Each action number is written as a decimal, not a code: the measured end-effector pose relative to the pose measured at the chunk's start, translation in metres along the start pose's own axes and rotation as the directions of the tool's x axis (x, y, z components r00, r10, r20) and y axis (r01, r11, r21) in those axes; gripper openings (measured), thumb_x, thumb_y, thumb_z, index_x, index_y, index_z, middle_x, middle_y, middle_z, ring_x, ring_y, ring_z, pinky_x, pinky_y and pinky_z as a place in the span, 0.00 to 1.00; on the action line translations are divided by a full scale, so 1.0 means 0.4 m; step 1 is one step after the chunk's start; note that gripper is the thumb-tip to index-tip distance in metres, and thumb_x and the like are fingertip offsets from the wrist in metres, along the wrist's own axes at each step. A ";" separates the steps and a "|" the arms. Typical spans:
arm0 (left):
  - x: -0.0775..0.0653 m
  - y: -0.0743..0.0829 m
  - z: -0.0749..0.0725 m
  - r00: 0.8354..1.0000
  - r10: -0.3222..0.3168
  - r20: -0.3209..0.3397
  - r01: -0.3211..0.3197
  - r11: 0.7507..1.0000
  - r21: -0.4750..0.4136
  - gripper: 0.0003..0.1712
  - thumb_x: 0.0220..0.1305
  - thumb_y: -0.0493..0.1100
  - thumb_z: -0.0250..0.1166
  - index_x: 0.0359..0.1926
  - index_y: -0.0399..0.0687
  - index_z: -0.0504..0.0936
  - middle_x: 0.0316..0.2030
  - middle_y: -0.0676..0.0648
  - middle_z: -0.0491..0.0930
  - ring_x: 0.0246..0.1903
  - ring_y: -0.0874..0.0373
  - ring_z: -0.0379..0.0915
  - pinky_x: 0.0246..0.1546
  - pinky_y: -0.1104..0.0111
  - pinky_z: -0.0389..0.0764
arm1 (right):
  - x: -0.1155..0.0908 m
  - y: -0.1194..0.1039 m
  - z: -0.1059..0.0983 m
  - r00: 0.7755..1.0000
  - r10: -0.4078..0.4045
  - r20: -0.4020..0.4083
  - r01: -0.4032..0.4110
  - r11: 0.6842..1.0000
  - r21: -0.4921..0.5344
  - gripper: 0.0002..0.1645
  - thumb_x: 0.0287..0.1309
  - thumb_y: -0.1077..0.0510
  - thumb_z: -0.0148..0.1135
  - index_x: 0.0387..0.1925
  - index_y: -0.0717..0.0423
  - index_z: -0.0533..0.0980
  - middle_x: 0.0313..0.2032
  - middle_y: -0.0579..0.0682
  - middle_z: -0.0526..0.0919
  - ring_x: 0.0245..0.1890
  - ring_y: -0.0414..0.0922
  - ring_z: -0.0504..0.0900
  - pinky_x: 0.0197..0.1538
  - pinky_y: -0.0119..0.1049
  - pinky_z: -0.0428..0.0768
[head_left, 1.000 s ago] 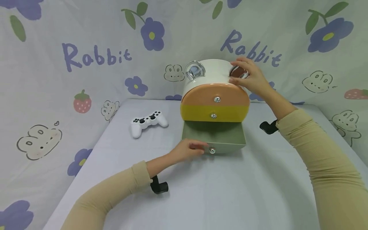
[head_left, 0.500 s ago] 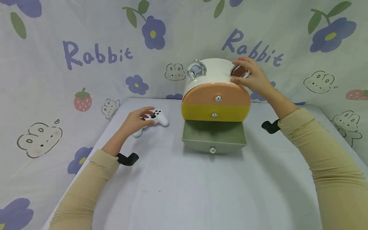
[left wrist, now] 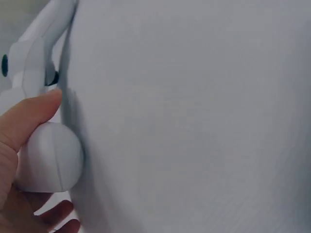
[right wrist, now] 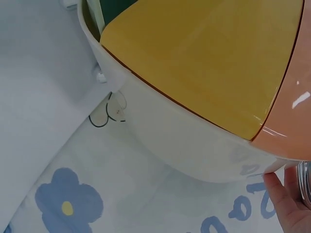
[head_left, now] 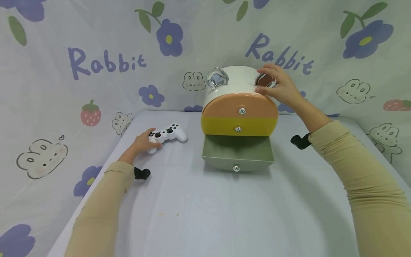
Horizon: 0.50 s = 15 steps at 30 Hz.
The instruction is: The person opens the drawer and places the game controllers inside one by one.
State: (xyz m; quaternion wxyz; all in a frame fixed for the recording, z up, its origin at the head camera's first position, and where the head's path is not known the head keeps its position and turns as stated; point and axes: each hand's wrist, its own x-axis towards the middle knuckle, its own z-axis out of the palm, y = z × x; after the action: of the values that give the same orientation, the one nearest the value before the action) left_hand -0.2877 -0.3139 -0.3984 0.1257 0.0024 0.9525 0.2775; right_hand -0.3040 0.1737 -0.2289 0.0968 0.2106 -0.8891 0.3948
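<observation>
A white game controller (head_left: 173, 134) lies on the cloth-covered table at the left. My left hand (head_left: 141, 142) grips its left handle; in the left wrist view the thumb lies over the controller (left wrist: 53, 160) and the other fingers are on the handle's far side. Farther right stands a small round-topped drawer cabinet (head_left: 242, 80) with orange, yellow and green drawers. Its green bottom drawer (head_left: 221, 148) is pulled out, and no contents show in it. My right hand (head_left: 284, 87) holds the silver-rimmed ear on the cabinet's upper right between thumb and fingers.
The white table (head_left: 205, 210) spreads in front of the cabinet, with a few small specks on it. A printed rabbit-and-flower curtain (head_left: 112, 28) hangs behind. Black wrist mounts (head_left: 300, 142) stick out beside both forearms.
My left hand has gone from the green drawer's knob leftward to the controller and taken hold of its left handle. The right hand has stayed at the cabinet's ear.
</observation>
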 end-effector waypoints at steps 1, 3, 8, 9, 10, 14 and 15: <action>0.003 -0.002 0.005 1.000 -0.001 -0.013 0.001 1.000 0.007 0.49 0.55 0.49 0.65 0.70 0.42 0.46 0.66 0.29 0.50 0.61 0.27 0.44 0.59 0.41 0.52 | 0.000 0.000 -0.001 1.000 -0.003 -0.002 0.003 1.000 -0.001 0.36 0.53 0.52 0.65 0.63 0.51 0.65 0.67 0.47 0.54 0.57 0.49 0.64 0.49 0.34 0.71; 0.007 -0.004 0.013 0.999 0.002 -0.047 -0.001 1.000 0.022 0.47 0.54 0.49 0.65 0.68 0.43 0.49 0.65 0.30 0.53 0.57 0.28 0.48 0.56 0.41 0.55 | -0.001 0.001 -0.003 1.000 -0.006 -0.006 0.006 1.000 -0.003 0.36 0.53 0.52 0.65 0.63 0.52 0.65 0.67 0.47 0.55 0.56 0.49 0.64 0.49 0.35 0.71; 0.005 -0.002 0.021 0.996 0.003 -0.093 -0.002 1.000 0.017 0.44 0.52 0.49 0.66 0.66 0.44 0.55 0.63 0.31 0.58 0.55 0.32 0.52 0.55 0.44 0.58 | 0.002 0.003 -0.003 1.000 -0.013 -0.005 0.012 1.000 -0.012 0.36 0.53 0.52 0.65 0.63 0.53 0.65 0.67 0.49 0.55 0.57 0.50 0.63 0.52 0.40 0.70; 0.003 -0.002 0.022 0.995 0.002 -0.100 -0.001 1.000 0.013 0.44 0.52 0.49 0.66 0.66 0.44 0.55 0.63 0.31 0.58 0.55 0.32 0.52 0.55 0.44 0.58 | 0.003 0.004 -0.003 1.000 -0.018 -0.004 0.018 1.000 -0.012 0.36 0.52 0.52 0.65 0.62 0.53 0.66 0.67 0.49 0.56 0.56 0.50 0.64 0.52 0.40 0.70; -0.001 -0.001 0.022 0.994 0.005 -0.108 -0.004 1.000 0.010 0.44 0.52 0.49 0.66 0.65 0.44 0.56 0.62 0.30 0.59 0.55 0.31 0.53 0.55 0.44 0.58 | 0.004 0.005 -0.001 1.000 -0.024 -0.005 0.024 1.000 -0.015 0.35 0.52 0.52 0.65 0.62 0.53 0.66 0.66 0.49 0.57 0.55 0.49 0.65 0.51 0.40 0.70; -0.016 0.003 0.022 0.988 0.035 -0.151 -0.034 0.999 0.008 0.43 0.50 0.47 0.68 0.64 0.44 0.58 0.58 0.29 0.62 0.54 0.31 0.56 0.55 0.45 0.59 | 0.006 0.008 0.002 0.999 -0.045 -0.009 0.045 0.999 -0.019 0.34 0.52 0.53 0.65 0.61 0.55 0.67 0.65 0.51 0.58 0.52 0.47 0.67 0.50 0.36 0.70; -0.020 0.005 0.020 0.986 0.043 -0.158 -0.042 0.999 0.010 0.42 0.50 0.47 0.68 0.63 0.44 0.59 0.57 0.29 0.63 0.54 0.32 0.56 0.54 0.45 0.59 | 0.006 0.008 0.003 0.999 -0.047 -0.009 0.047 0.999 -0.019 0.34 0.52 0.53 0.65 0.61 0.55 0.67 0.65 0.50 0.59 0.51 0.47 0.68 0.49 0.35 0.70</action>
State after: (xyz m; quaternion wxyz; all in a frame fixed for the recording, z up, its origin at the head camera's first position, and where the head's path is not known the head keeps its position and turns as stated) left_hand -0.2781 -0.3085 -0.4021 0.0437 0.0009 0.9602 0.2760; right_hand -0.3075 0.1741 -0.2309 0.1122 0.2289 -0.8871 0.3849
